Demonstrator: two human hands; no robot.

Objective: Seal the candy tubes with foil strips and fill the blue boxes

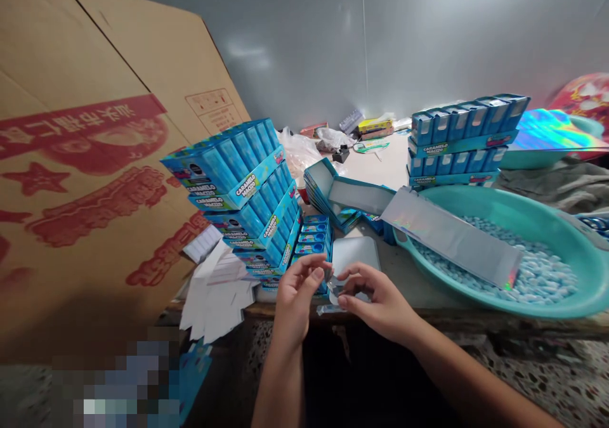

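Observation:
Near the front edge of the table, my left hand (295, 295) and my right hand (375, 298) face each other with fingertips pinched. Between them is a small, clear, crinkled piece of plastic film (331, 283), gripped from both sides; its exact shape is hard to make out. Just behind my hands lies a pale grey flat plate (356, 250), partly covered by them. Beside it, to the left, small blue candy packs (313, 238) stand in a row. Left of those rises a leaning stack of blue "Caramelo Macizo" display boxes (252, 193).
A turquoise basin (583, 288) of wrapped candies (547, 279) stands at right, a silvery sheet (447, 238) across it. Behind are stacked filled boxes (461, 142) and open box trays (328, 193). Left are a large carton (95, 162) and white papers (214, 295).

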